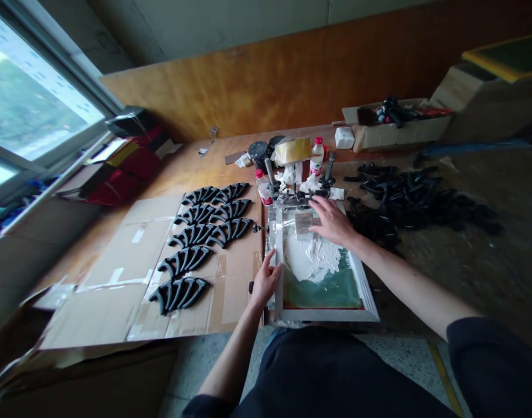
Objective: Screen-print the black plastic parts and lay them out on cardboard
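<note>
A screen-printing frame [369,290] lies before me, with white paste [322,259] spread over its green mesh [322,292]. My right hand [333,223] reaches over the upper part of the mesh. Between its fingers and thumb is the right side of a flat scraper [304,225], which stands at the top of the paste. Beside the frame's left rail is my left hand [266,283], index finger stretched out and thumb apart, close to the rail; its other fingers are partly hidden. A clamp assembly [294,199] is at the frame's far end.
Black curved parts [190,234] lie in rows on cardboard [130,255] to the left. A heap of black parts [401,197] is on the right. Red-capped bottles [317,158], a black tub [258,152] and an open carton [392,132] stand at the back.
</note>
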`<state>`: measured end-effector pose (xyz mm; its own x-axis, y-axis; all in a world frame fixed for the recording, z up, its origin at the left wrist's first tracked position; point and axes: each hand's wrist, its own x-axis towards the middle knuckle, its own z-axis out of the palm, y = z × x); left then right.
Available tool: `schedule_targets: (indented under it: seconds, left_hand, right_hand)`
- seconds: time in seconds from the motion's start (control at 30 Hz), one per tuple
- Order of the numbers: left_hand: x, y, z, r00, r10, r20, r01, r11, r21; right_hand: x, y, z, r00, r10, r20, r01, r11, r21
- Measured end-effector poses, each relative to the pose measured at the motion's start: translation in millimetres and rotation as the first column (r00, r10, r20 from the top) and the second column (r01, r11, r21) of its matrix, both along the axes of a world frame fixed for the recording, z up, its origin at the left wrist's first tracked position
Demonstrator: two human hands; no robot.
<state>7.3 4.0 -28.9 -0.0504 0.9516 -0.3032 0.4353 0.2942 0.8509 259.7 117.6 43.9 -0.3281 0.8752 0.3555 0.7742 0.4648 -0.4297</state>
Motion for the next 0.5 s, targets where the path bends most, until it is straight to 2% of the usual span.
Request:
schedule_targets:
  seconds: [0.07,0.17,0.3,0.4,0.47,0.5]
  left_hand:
    - [1,2,-8.6,0.997,-0.026,-0.078,0.026,1.0,0.0]
    - [-2,4,-14.7,0.989,-0.061,-0.132,0.063,0.998,0.012]
    - [-6,3,-19.8,0.983,-0.091,-0.162,0.094,0.995,0.012]
    - [-6,3,-22.2,0.982,-0.085,-0.167,0.088,0.996,0.01]
    - [-6,3,-22.9,0.983,-0.087,-0.161,0.091,0.996,0.015]
    - [-6,3,-23.1,0.983,-0.09,-0.157,0.094,0.995,0.018]
  right_hand:
    - [-23,-2,-3.0,0.988,0.095,0.124,-0.078,0.987,-0.137]
    - [-28,-12,-9.7,0.961,0.167,0.219,-0.094,0.946,-0.311]
    - [-16,-32,-9.6,0.961,0.011,0.276,0.057,0.97,-0.235]
    - [-21,-46,-10.5,0.921,-0.122,0.369,0.203,0.961,-0.19]
    - [-33,-54,-14.7,0.903,-0.124,0.412,0.215,0.96,-0.182]
    - [-40,-59,-17.5,0.903,-0.091,0.419,0.179,0.968,-0.174]
